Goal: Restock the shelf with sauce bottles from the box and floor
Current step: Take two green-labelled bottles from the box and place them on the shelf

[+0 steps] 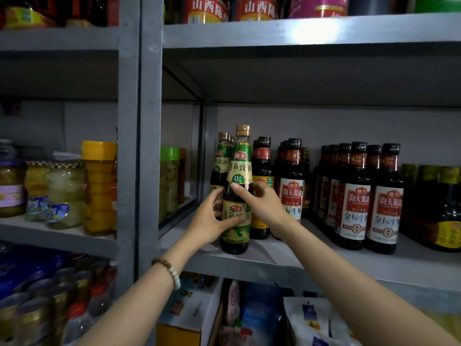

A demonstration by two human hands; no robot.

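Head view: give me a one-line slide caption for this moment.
The left hand and right hand hold a green-labelled sauce bottle upright on the grey shelf, beside rows of red-labelled bottles.

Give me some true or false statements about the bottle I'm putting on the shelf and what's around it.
1. The left hand and right hand both grip the green-labelled sauce bottle. True.
2. That bottle lies on its side on the shelf. False: it is upright.
3. A bead bracelet is on the left wrist. True.
4. The red-labelled soy sauce bottles stand to the left of the gripped bottle. False: they stand to its right.
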